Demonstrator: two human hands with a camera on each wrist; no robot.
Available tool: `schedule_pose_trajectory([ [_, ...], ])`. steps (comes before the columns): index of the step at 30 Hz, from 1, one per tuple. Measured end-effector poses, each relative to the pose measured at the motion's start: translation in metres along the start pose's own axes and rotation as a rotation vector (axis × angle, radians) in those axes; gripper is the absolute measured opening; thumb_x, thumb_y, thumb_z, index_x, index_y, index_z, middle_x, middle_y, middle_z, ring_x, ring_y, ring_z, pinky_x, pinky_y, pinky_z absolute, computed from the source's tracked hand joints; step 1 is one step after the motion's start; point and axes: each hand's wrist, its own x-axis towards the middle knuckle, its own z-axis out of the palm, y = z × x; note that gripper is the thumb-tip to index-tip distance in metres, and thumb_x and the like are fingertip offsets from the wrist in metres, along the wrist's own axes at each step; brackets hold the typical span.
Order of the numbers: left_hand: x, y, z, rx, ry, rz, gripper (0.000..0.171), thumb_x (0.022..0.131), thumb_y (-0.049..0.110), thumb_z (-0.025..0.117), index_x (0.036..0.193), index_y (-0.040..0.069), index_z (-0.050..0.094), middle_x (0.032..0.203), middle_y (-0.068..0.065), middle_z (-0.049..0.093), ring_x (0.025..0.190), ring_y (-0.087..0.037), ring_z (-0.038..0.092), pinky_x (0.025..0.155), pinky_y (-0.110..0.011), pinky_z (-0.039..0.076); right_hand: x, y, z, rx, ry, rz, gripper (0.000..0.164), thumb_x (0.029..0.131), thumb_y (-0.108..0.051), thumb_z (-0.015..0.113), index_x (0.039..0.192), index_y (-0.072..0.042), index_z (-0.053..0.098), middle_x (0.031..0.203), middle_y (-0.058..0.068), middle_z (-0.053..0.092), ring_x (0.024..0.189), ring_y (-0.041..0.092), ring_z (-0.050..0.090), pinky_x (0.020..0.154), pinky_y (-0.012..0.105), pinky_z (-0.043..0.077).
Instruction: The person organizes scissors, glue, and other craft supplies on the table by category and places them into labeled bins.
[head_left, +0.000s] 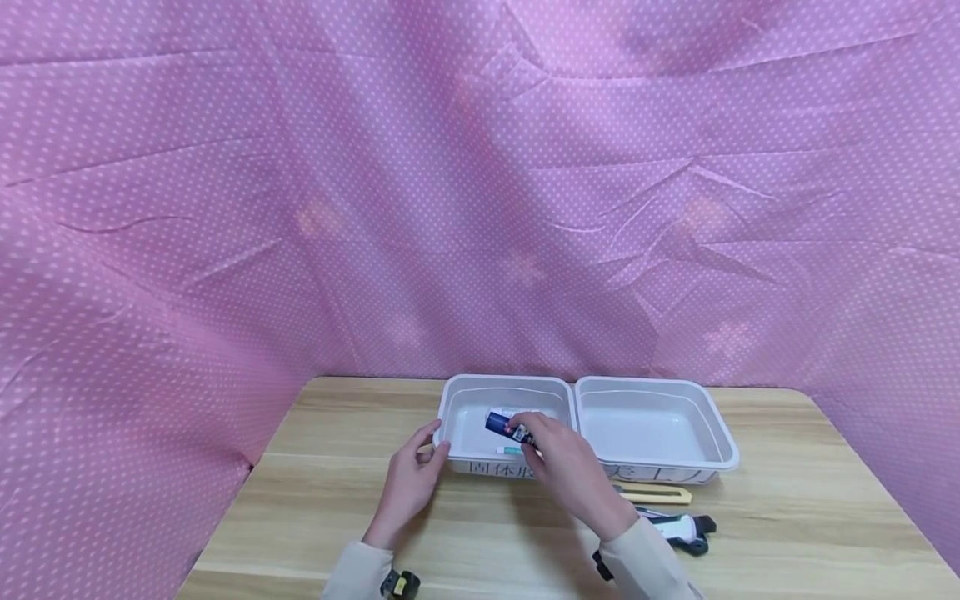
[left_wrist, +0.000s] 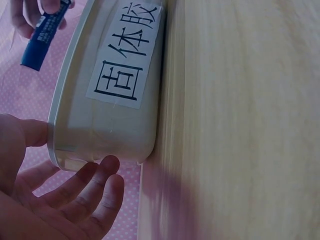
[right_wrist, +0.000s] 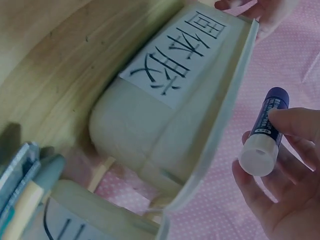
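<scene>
My right hand (head_left: 566,467) pinches a dark blue glue stick (right_wrist: 268,117) with a whitish translucent end between thumb and fingers. It holds the stick above the left white plastic tray (head_left: 504,378), tilted. A small white-and-green item (head_left: 510,450) and something pale lie in that tray, partly hidden by the hand. At the tray's left front corner, my left hand (head_left: 411,477) grips the rim, thumb on the front side and fingers against the left end. A paper label (left_wrist: 125,55) with black Chinese characters is stuck on the tray's front wall.
A second white tray (head_left: 657,382) adjoins on the right, also labelled. In front of it on the wooden table (head_left: 300,500) lie a yellow utility knife (head_left: 660,494) and a black-and-white tool (head_left: 678,529). Pink dotted cloth (head_left: 450,208) hangs behind and at the sides.
</scene>
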Motion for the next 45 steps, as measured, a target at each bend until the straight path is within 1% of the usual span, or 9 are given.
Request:
schedule_pose_trajectory([
  [5, -0.001, 0.000, 0.000, 0.003, 0.011, 0.006, 0.045, 0.101, 0.015, 0.065, 0.144, 0.002, 0.055, 0.130, -0.027, 0.064, 0.099, -0.031, 0.074, 0.075, -0.024, 0.061, 0.000, 0.004, 0.008, 0.036, -0.011, -0.016, 0.037, 0.088, -0.002, 0.077, 0.119, -0.018, 0.066, 0.108, 0.000, 0.074, 0.092, 0.015, 0.071, 0.077, 0.037, 0.061],
  [8, -0.001, 0.000, 0.000, 0.005, 0.010, 0.016, 0.045, 0.101, 0.015, 0.064, 0.144, 0.001, 0.055, 0.130, -0.027, 0.064, 0.099, -0.032, 0.074, 0.076, -0.025, 0.062, -0.001, 0.006, 0.011, 0.038, -0.012, -0.017, 0.037, 0.088, -0.001, 0.077, 0.119, -0.017, 0.065, 0.108, 0.000, 0.073, 0.092, 0.016, 0.071, 0.077, 0.037, 0.061],
  [12, -0.001, 0.001, 0.001, 0.002, 0.006, 0.010, 0.045, 0.102, 0.015, 0.064, 0.144, 0.001, 0.055, 0.131, -0.027, 0.063, 0.100, -0.032, 0.074, 0.077, -0.027, 0.062, -0.001, 0.008, 0.013, 0.039, -0.040, 0.018, 0.038, 0.089, 0.000, 0.075, 0.121, -0.017, 0.065, 0.111, 0.000, 0.073, 0.094, 0.017, 0.071, 0.079, 0.036, 0.061],
  [16, -0.002, 0.001, 0.001, 0.004, -0.001, -0.020, 0.046, 0.102, 0.016, 0.063, 0.145, 0.004, 0.054, 0.133, -0.026, 0.062, 0.103, -0.031, 0.073, 0.078, -0.027, 0.062, -0.001, 0.010, 0.017, 0.040, -0.085, 0.068, 0.037, 0.091, 0.000, 0.071, 0.122, -0.018, 0.066, 0.116, 0.001, 0.072, 0.101, 0.017, 0.070, 0.086, 0.036, 0.060],
  [22, -0.001, 0.000, 0.001, 0.015, 0.002, -0.017, 0.046, 0.102, 0.016, 0.063, 0.145, 0.005, 0.054, 0.133, -0.026, 0.062, 0.103, -0.032, 0.073, 0.077, -0.027, 0.062, -0.001, 0.012, 0.020, 0.049, -0.112, 0.101, 0.036, 0.093, -0.001, 0.069, 0.125, -0.018, 0.065, 0.119, 0.002, 0.072, 0.104, 0.018, 0.069, 0.089, 0.037, 0.060],
  [29, -0.001, -0.001, 0.001, 0.009, 0.002, -0.014, 0.045, 0.102, 0.017, 0.063, 0.145, 0.005, 0.055, 0.133, -0.026, 0.063, 0.104, -0.032, 0.073, 0.079, -0.028, 0.062, 0.002, 0.017, 0.024, 0.043, -0.108, 0.086, 0.036, 0.093, 0.001, 0.067, 0.125, -0.015, 0.066, 0.122, 0.005, 0.072, 0.109, 0.022, 0.069, 0.092, 0.040, 0.059],
  [36, 0.000, 0.000, 0.001, 0.002, -0.003, -0.015, 0.045, 0.103, 0.017, 0.063, 0.145, 0.004, 0.054, 0.133, -0.027, 0.062, 0.104, -0.033, 0.073, 0.081, -0.029, 0.063, 0.006, 0.021, 0.024, 0.077, -0.129, 0.066, 0.034, 0.094, 0.002, 0.065, 0.124, -0.012, 0.067, 0.125, 0.007, 0.071, 0.115, 0.026, 0.067, 0.099, 0.044, 0.056],
  [41, 0.000, 0.001, 0.001, -0.002, -0.002, -0.012, 0.046, 0.102, 0.017, 0.063, 0.145, 0.004, 0.054, 0.133, -0.026, 0.062, 0.104, -0.033, 0.073, 0.081, -0.029, 0.062, 0.012, 0.022, 0.025, 0.096, -0.156, 0.047, 0.032, 0.094, 0.002, 0.066, 0.124, -0.010, 0.067, 0.121, 0.008, 0.072, 0.112, 0.025, 0.068, 0.098, 0.043, 0.057],
  [45, 0.001, 0.001, 0.002, -0.003, 0.005, -0.010, 0.046, 0.102, 0.016, 0.064, 0.145, 0.004, 0.055, 0.131, -0.026, 0.063, 0.104, -0.033, 0.073, 0.081, -0.029, 0.062, 0.019, 0.025, 0.026, 0.149, -0.194, 0.056, 0.032, 0.094, 0.004, 0.065, 0.123, -0.009, 0.067, 0.118, 0.008, 0.073, 0.109, 0.024, 0.069, 0.096, 0.042, 0.058],
])
